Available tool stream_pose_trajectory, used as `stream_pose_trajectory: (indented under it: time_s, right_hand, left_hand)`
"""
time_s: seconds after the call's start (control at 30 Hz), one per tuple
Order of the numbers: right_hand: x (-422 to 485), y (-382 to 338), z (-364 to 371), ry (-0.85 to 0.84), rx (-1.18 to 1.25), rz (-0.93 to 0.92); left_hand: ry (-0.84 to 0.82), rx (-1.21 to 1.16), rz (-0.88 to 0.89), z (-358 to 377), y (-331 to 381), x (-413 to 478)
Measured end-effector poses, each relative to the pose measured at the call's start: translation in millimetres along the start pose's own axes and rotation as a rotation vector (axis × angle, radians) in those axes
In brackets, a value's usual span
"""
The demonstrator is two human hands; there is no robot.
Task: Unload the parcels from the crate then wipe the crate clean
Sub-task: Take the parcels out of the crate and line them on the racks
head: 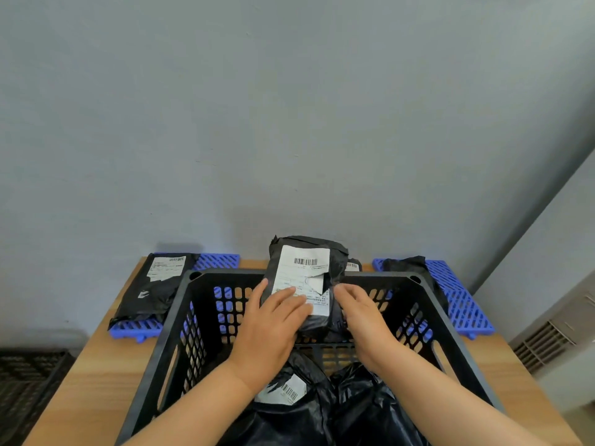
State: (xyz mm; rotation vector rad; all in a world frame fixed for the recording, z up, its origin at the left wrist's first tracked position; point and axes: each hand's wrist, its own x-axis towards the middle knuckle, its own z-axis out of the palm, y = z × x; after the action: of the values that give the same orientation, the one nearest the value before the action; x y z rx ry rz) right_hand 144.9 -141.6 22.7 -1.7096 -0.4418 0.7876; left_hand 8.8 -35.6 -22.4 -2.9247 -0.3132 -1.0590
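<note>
A black lattice crate (167, 320) stands on the wooden table, close to me. Both hands hold a black bagged parcel (306, 252) with a white shipping label upright above the crate's far half. My left hand (273, 320) lies flat on the label's lower left. My right hand (360, 313) grips the parcel's right side. More black parcels (347, 407) lie in the crate's near half, one showing a barcode label (283, 392). Another labelled black parcel (157, 284) rests on a blue slatted mat at the back left.
Blue slatted mats lie at the back left (219, 262) and back right (460, 304) of the table (106, 375); a black bag (405, 263) lies on the right one. A grey wall rises right behind. A dark crate (25, 378) sits on the floor at left, a vented white unit (547, 342) at right.
</note>
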Motion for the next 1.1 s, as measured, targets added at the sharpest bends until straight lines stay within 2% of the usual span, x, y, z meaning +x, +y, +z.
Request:
stream_pose_trajectory:
  time_s: [0.27, 0.6, 0.67, 0.73, 0.93, 1.1]
  right_hand:
    - [7.5, 11.5, 11.5, 0.014, -0.009, 0.174]
    - [18.5, 9.0, 22.6, 0.079, 0.056, 0.144]
    - [20.0, 8.4, 23.1, 0.089, 0.003, 0.123]
    - [22.4, 8.5, 25.0, 0.101, -0.051, 0.104]
    - [28.6, 2.5, 40.3, 0.102, -0.162, -0.004]
    - [40.8, -21.0, 54.2, 0.054, -0.119, -0.106]
  left_hand:
    - [-0.109, -0.111, -0.090, 10.0, 2.7, -9.9]
    - [-0.080, -0.201, -0.087, 9.1, 0.0, -16.2]
    - [-0.037, -0.234, -0.193, 3.8, -0.3, -14.3]
    - [0.006, -0.279, -0.378, -3.3, -2.0, -9.2]
    - [-0.043, -0.445, -0.833, -10.2, -18.5, 1.1]
    - [0.015, -0.783, -0.885, -18.5, -31.6, 19.4]
